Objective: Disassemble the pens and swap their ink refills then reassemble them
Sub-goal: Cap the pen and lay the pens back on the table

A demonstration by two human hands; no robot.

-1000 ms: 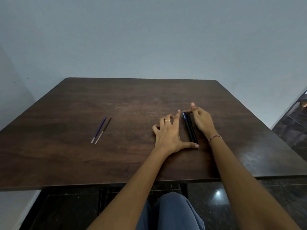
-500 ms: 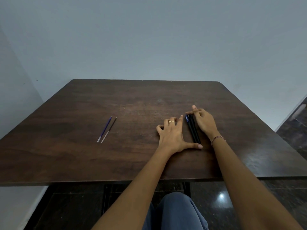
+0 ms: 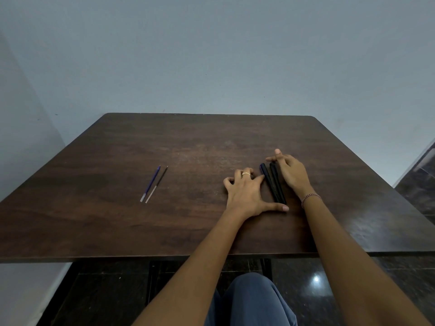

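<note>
Two dark pen bodies lie side by side on the brown table (image 3: 188, 227): the left pen (image 3: 268, 182) has a bluish far end, the right pen (image 3: 277, 184) is black. My left hand (image 3: 247, 194) rests on the table to their left with bent fingers. Its index lies against the left pen and its thumb stretches across the pens' near ends. My right hand (image 3: 293, 175) lies along the right pen, loose fingers touching its far end. Far to the left lie a blue refill (image 3: 151, 184) and a dark refill (image 3: 158, 183), parallel and untouched.
The table's near edge runs just in front of my forearms, with a blue-trousered knee (image 3: 251, 300) and dark glossy floor below it. A pale wall stands behind the table and on the left.
My left fingers have curled back a little along the left pen. The pens' far ends stand slightly apart now. The refills have not moved on the table.
</note>
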